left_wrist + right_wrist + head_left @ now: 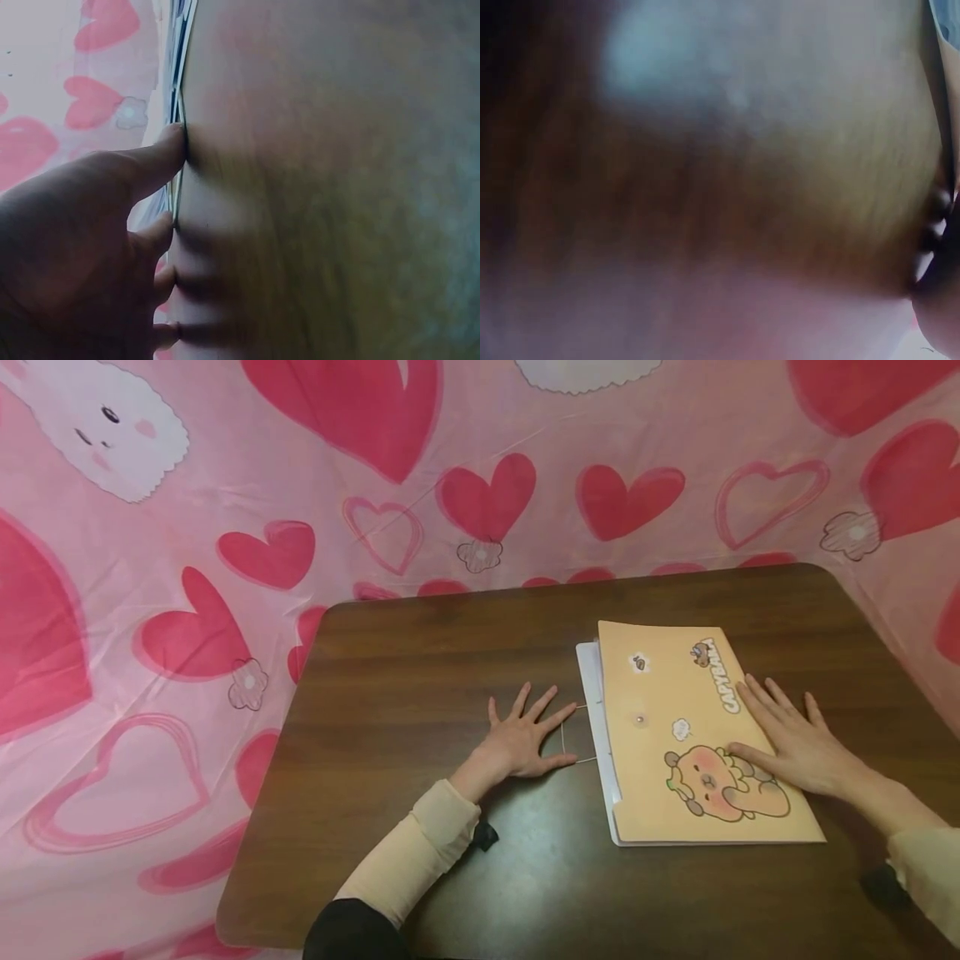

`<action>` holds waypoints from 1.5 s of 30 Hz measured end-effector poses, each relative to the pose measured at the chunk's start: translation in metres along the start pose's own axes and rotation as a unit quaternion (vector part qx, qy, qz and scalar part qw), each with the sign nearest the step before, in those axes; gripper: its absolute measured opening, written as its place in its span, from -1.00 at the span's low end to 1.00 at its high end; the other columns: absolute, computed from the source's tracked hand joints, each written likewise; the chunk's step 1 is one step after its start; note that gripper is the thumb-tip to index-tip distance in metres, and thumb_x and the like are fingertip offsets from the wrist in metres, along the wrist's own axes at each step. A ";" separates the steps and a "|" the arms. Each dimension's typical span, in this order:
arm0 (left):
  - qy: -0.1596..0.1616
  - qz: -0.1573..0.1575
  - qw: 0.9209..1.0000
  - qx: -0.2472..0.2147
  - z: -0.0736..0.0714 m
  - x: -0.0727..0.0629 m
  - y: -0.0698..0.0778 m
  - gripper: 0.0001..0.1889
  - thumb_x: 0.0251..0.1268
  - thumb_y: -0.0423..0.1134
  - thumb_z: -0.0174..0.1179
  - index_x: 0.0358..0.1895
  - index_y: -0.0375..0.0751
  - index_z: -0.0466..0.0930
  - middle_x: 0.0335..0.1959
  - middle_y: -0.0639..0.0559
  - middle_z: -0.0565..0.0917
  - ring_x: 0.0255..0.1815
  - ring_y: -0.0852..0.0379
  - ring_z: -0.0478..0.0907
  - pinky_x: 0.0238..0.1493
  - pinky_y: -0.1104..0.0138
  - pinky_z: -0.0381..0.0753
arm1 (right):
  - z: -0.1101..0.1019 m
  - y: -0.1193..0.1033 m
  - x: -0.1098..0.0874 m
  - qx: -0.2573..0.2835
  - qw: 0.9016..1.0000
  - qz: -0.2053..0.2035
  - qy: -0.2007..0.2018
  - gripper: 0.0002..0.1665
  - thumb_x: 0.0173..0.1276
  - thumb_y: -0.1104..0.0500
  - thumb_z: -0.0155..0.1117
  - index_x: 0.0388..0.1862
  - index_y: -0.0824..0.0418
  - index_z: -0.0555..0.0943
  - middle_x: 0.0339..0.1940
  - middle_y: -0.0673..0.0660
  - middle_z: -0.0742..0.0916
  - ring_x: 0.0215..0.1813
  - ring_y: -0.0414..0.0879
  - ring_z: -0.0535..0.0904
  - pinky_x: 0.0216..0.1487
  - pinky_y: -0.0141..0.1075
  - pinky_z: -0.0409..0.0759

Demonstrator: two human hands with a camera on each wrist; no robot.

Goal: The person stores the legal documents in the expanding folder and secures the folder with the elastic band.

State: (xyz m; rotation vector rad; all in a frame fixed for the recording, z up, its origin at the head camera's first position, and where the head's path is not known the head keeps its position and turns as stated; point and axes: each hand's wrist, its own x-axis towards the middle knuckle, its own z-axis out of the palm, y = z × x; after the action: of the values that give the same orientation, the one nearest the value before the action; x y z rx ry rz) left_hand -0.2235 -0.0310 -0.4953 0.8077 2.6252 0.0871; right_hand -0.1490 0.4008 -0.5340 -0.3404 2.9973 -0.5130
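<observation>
A yellow folder (652, 777) with a capybara drawing lies on the brown table, white sheets (597, 735) showing along its left side. Thin pale cord (563, 739) runs out from that side and loops about the thumb and index finger of my left hand (517, 745). This hand lies low at the tabletop with its fingers spread straight. In the left wrist view the cord (182, 105) stretches tight from the fingertips toward the sheets. My right hand (806, 747) rests flat over the folder's right edge, fingers extended. The right wrist view is mostly blurred tabletop.
The dark wooden table (420, 652) has rounded corners and reaches well to the left of the folder. A pink cloth (405, 543) with hearts hangs behind and beside it. Black straps (485, 836) show under the left wrist.
</observation>
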 end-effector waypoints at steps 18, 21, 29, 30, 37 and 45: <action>0.001 -0.001 1.000 0.003 0.000 -0.001 0.000 -0.03 0.50 0.59 0.02 0.80 0.58 -0.24 0.89 0.32 -0.32 0.92 -0.07 -0.43 0.71 -0.55 -0.18 | 0.010 0.000 -0.005 -0.028 0.998 -0.009 0.049 0.24 0.62 -0.23 0.28 0.89 0.07 -0.26 0.92 0.18 -0.17 0.91 0.11 -0.46 0.73 0.33 -0.75; 0.005 -0.001 1.000 -0.005 0.001 -0.002 -0.001 0.01 0.48 0.59 0.05 0.82 0.51 -0.24 0.89 0.33 -0.31 0.93 -0.06 -0.43 0.71 -0.55 -0.20 | 0.010 0.001 -0.005 -0.031 0.998 -0.010 0.052 0.23 0.62 -0.24 0.27 0.89 0.07 -0.26 0.92 0.18 -0.16 0.92 0.10 -0.45 0.74 0.32 -0.74; 0.030 0.017 0.998 -0.048 0.009 0.000 -0.006 -0.05 0.49 0.55 0.11 0.81 0.51 -0.09 0.90 0.28 -0.23 0.93 -0.09 -0.42 0.68 -0.60 -0.28 | 0.012 0.002 -0.006 -0.039 0.997 -0.013 0.062 0.24 0.61 -0.24 0.29 0.89 0.07 -0.25 0.92 0.18 -0.13 0.92 0.07 -0.45 0.75 0.30 -0.74; 0.032 0.019 0.998 -0.054 0.009 -0.001 -0.006 -0.08 0.50 0.53 0.12 0.80 0.53 -0.06 0.90 0.27 -0.21 0.93 -0.10 -0.41 0.68 -0.60 -0.29 | 0.013 0.002 -0.006 -0.038 0.997 -0.013 0.063 0.24 0.60 -0.24 0.30 0.89 0.07 -0.24 0.92 0.17 -0.13 0.92 0.07 -0.45 0.75 0.31 -0.74; 0.058 0.021 0.992 -0.110 0.016 0.001 -0.008 -0.22 0.56 0.36 0.23 0.74 0.57 0.16 0.89 0.22 -0.09 0.92 -0.15 -0.36 0.65 -0.63 -0.40 | 0.017 0.002 -0.006 -0.041 0.996 -0.019 0.071 0.23 0.61 -0.23 0.29 0.90 0.06 -0.23 0.92 0.15 -0.12 0.92 0.03 -0.45 0.75 0.27 -0.75; 0.083 0.049 0.984 -0.149 0.035 0.021 -0.019 -0.13 0.26 0.43 0.44 0.64 0.64 0.32 0.88 0.17 -0.03 0.89 -0.22 -0.40 0.47 -0.74 -0.57 | 0.016 0.003 -0.007 -0.046 0.996 -0.016 0.075 0.22 0.60 -0.24 0.29 0.90 0.05 -0.22 0.93 0.14 -0.12 0.92 0.01 -0.45 0.76 0.26 -0.73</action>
State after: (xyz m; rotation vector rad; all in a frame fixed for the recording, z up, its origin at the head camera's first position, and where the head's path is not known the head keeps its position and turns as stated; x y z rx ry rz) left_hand -0.2363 -0.0374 -0.5377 0.8538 2.6327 0.5838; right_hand -0.1407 0.4006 -0.5499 -0.3747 3.1724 -0.4202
